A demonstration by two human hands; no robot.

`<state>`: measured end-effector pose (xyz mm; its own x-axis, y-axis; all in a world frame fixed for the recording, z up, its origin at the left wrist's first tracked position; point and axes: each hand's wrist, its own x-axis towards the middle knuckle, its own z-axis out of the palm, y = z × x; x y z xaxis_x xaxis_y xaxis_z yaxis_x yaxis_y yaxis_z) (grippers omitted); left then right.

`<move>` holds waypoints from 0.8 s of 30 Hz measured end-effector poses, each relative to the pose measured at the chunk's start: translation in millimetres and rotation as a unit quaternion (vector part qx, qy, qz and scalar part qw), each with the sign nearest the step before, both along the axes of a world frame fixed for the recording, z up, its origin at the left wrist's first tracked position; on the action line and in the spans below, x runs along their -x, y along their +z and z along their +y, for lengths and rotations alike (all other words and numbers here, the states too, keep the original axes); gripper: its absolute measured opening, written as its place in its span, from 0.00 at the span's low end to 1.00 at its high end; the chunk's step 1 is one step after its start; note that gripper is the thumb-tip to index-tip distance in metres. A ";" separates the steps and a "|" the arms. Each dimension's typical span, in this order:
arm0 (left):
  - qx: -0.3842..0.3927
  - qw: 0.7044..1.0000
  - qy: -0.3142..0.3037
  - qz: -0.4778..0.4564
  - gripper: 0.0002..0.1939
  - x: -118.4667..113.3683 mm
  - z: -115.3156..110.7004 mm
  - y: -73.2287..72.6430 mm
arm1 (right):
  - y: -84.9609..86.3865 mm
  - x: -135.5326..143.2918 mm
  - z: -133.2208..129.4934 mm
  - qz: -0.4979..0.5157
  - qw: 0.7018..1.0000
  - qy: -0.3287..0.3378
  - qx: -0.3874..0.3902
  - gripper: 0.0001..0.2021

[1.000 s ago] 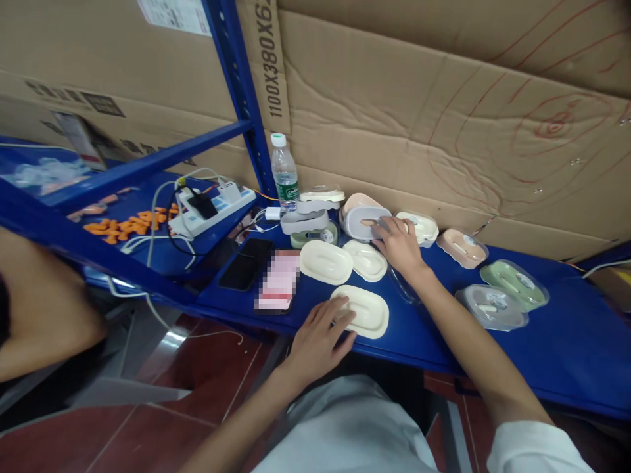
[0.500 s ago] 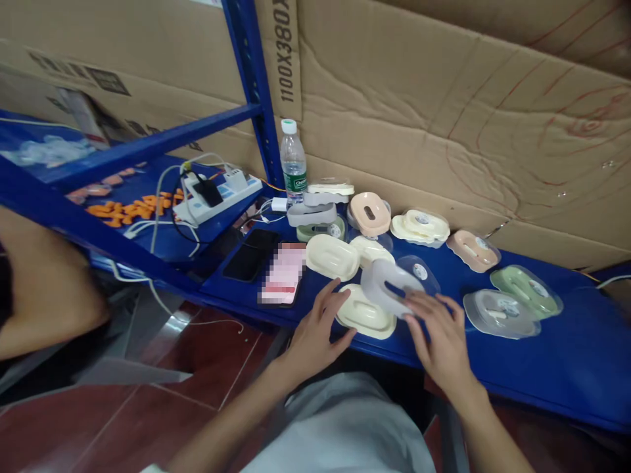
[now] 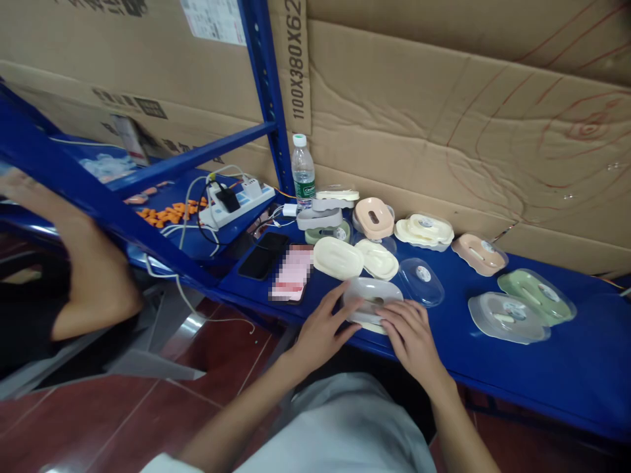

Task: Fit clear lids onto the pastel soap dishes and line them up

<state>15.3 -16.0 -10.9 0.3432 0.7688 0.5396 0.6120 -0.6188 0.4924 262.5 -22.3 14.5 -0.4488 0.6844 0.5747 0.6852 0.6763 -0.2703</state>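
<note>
Grey tray [image 3: 373,293], oval, matte plastic with a slot in its middle, sits on a cream base [image 3: 371,324] at the near edge of the blue shelf [image 3: 566,368]. Only a sliver of that base shows under it. Left hand [image 3: 320,332] comes in from below, forearm angled up-right, fingers spread and loosely curled, tips touching the tray's left rim; not clamped round it. Right hand [image 3: 410,336] lies palm down, fingers fairly straight and together, tips pressing on the tray's near right edge. Both hands flank the tray, thumbs inward.

Just behind: two cream oval lids [image 3: 338,257], smooth and slightly domed, side by side. A clear lid [image 3: 420,281], thin and glossy with a round sticker, lies just right of the tray. Further back, a pink slotted tray [image 3: 374,217] and a stack of grey and cream parts [image 3: 325,213]. Right, well apart: a green dish [image 3: 536,296] and a grey dish [image 3: 507,317] under clear covers. Water bottle [image 3: 303,172] upright by the blue post. Black phone [image 3: 264,254] flat on the shelf. Creased cardboard [image 3: 444,118] behind.
</note>
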 end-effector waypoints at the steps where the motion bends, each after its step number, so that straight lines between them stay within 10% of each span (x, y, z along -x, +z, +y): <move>1: 0.004 1.000 -0.001 0.003 0.26 -0.4 -0.1 0.2 | -0.5 -0.2 0.3 0.007 1.000 -0.001 -0.001 0.12; 24: -0.001 0.999 -0.012 0.049 0.27 2.2 0.9 -2.3 | -3.4 3.8 -1.8 -0.043 0.998 -0.019 0.032 0.14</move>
